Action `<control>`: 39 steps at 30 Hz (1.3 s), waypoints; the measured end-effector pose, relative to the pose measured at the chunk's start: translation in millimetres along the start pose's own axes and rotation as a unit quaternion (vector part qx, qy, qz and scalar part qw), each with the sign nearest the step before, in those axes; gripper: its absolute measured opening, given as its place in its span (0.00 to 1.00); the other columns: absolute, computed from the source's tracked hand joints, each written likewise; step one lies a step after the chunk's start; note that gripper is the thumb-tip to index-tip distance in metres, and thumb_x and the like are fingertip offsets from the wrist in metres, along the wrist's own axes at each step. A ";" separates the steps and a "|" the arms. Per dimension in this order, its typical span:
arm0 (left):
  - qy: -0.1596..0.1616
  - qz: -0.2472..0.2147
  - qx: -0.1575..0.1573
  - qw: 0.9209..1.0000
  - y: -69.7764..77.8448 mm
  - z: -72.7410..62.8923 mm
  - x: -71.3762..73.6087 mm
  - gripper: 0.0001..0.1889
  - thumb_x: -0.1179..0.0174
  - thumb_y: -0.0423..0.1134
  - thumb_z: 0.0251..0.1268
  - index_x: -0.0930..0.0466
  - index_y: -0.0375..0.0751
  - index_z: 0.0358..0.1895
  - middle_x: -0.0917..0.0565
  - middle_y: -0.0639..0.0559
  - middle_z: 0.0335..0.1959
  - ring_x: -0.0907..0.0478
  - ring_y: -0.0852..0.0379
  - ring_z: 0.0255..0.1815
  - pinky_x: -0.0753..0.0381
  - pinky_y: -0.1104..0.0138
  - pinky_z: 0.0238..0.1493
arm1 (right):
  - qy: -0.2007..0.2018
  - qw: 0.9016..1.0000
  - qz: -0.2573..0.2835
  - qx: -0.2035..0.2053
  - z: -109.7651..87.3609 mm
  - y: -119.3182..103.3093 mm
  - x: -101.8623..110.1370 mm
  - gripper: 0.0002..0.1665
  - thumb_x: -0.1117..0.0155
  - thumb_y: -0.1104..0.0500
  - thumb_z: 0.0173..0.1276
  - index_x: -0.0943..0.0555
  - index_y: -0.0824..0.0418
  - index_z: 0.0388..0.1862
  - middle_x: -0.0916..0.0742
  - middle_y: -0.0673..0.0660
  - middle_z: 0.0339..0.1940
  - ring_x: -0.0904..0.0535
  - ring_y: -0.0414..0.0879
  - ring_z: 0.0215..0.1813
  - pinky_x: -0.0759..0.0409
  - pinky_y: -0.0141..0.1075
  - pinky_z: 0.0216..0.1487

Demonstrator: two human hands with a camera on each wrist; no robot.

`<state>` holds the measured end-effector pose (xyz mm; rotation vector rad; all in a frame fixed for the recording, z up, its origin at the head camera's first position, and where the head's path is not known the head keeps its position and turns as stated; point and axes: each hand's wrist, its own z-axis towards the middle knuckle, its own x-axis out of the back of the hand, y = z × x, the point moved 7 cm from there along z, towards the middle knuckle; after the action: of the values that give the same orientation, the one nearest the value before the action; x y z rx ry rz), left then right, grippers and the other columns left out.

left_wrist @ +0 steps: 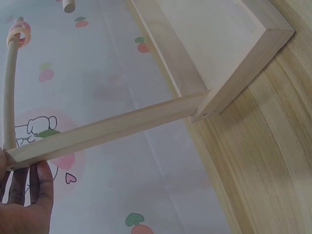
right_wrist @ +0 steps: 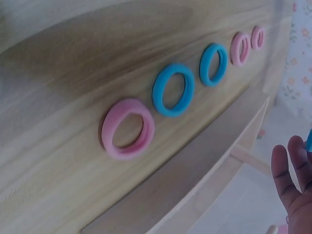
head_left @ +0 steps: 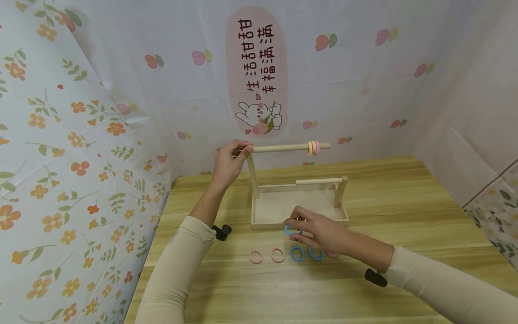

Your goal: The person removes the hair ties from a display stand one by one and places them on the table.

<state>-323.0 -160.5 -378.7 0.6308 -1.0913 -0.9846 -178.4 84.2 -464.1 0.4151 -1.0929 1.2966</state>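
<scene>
My left hand grips the top of the left post of a wooden rack, where the upper bar joins it. Pale orange hair ties and a pink one hang near that bar's free right end. Over the front edge of the rack's tray, my right hand pinches a blue hair tie between thumb and fingers. In the right wrist view only a sliver of this blue tie shows at the edge.
A row of hair ties lies on the wood-grain table before the rack: two pink, two blue and another pink. A shorter lower bar extends left from the rack's right post. Patterned cloth hangs behind.
</scene>
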 end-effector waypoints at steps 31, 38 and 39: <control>-0.001 -0.005 0.003 1.000 -0.9 1.4 -1.0 0.18 0.35 0.49 0.82 0.09 0.42 0.62 0.06 0.40 0.53 0.09 0.43 0.58 0.12 0.48 0.63 | -0.056 0.996 0.004 0.067 8.7 -39.3 -63.9 0.07 0.19 0.58 0.73 0.12 0.52 0.43 0.09 0.47 0.49 0.17 0.40 0.53 0.16 0.24 0.57; -0.003 -0.010 0.009 1.000 -3.3 0.2 -1.0 0.18 0.35 0.50 0.83 0.10 0.43 0.62 0.07 0.41 0.55 0.10 0.43 0.59 0.12 0.48 0.63 | -0.087 0.994 -0.002 0.073 14.1 -49.3 -79.0 0.02 0.23 0.56 0.77 0.11 0.51 0.43 0.09 0.47 0.51 0.19 0.38 0.52 0.19 0.21 0.56; -0.003 -0.008 0.009 1.000 -3.0 0.2 -0.8 0.18 0.35 0.50 0.82 0.09 0.43 0.62 0.07 0.41 0.54 0.10 0.44 0.59 0.12 0.48 0.63 | -0.093 0.993 -0.004 0.075 14.6 -50.6 -81.2 0.02 0.24 0.55 0.78 0.10 0.51 0.43 0.09 0.47 0.52 0.19 0.38 0.52 0.19 0.20 0.56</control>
<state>-324.3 -161.1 -381.5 0.6531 -1.1030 -0.9922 -129.8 13.2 -508.3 0.6623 -1.1502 1.3573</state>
